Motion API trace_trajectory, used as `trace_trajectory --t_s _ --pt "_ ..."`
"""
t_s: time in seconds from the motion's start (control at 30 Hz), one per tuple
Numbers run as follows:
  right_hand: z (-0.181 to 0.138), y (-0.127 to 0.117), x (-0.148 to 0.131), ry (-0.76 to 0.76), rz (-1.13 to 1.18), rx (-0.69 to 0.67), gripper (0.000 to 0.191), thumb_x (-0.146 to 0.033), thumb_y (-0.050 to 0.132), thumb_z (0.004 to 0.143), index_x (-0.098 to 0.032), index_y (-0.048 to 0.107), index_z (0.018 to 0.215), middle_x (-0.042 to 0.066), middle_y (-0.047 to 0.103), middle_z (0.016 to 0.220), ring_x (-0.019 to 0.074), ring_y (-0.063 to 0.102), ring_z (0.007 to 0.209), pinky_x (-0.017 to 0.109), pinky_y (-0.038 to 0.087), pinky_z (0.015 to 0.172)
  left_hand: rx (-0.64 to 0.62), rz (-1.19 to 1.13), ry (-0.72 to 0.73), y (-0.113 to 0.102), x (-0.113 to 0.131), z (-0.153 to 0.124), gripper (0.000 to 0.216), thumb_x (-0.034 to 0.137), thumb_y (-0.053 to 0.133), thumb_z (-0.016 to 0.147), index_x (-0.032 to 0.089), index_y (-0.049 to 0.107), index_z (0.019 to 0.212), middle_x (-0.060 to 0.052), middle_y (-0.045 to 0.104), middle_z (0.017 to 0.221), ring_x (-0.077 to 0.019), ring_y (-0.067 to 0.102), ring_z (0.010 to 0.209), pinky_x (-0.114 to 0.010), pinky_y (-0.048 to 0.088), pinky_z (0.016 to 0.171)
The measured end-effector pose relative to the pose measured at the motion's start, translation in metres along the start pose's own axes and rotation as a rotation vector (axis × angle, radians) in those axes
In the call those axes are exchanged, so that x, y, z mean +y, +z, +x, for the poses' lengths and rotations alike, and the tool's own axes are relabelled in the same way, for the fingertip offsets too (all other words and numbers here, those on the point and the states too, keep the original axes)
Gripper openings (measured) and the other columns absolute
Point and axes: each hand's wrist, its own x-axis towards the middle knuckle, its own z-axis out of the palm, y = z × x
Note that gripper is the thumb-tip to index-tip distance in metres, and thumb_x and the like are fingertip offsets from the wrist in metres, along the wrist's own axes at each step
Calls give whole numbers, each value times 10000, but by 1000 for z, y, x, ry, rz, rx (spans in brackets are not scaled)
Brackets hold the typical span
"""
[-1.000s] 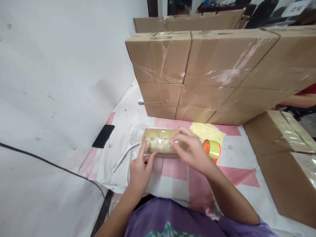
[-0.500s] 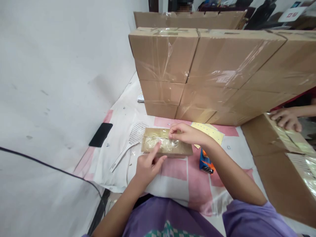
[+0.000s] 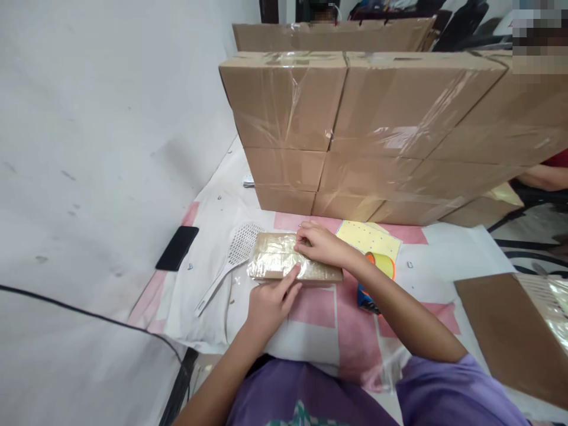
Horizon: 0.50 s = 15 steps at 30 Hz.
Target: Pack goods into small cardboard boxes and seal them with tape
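- Head view: a small brown cardboard box (image 3: 273, 251) lies flat just below the middle of the frame, on a desk (image 3: 435, 254) with a pink and white cover.
- It is oblong, its long side running left to right; clear tape (image 3: 266, 264) with a yellowish tint spreads over its top, wrinkled and shiny, the glints strongest toward the left.
- Along the edge nearest the bottom of the frame, and at the right end, plainer brown card shows.
- The left hand (image 3: 271, 305) comes from the lower left, loosely open, its straight index finger resting on the box top and gripping nothing.
- From the right, the right hand (image 3: 323, 244) lies over the far part of the box with fingers curled in; whether they pinch the tape cannot be told.
- Near the box's left end is a white perforated utensil (image 3: 239, 244).
- To its right sits a yellow roll (image 3: 387, 264), partly hidden by the right arm (image 3: 399, 307), near a yellow sheet (image 3: 373, 235).
- Stacked, taped cartons (image 3: 377, 112) fill the upper right.
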Motion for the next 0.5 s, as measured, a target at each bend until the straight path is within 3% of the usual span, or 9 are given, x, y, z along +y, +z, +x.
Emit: trace_trajectory --t_s 0.27,0.4,0.5 --pt "-7 7 -2 83 -138 57 153 -264 633 910 -190 575 789 71 564 968 243 514 990 351 414 849 10 8 77 7 -3 1 303 267 537 1012 201 700 1259 35 696 601 -104 565 462 -236 397 522" --pt "-5 8 3 304 -293 149 372 -475 748 798 -172 564 911 129 570 1047 313 523 1005 397 418 832 27 -5 76 10 -2 -1 300 244 544 1008 201 696 1263 33 701 616 -105 577 484 -236 413 536" --pt "-6 9 7 415 -256 181 467 -546 746 771 -177 552 982 134 604 1080 328 551 1023 407 401 843 51 1 72 11 -2 0 299 246 552 1003 209 698 1260 25 716 637 -102 592 497 -230 426 544"
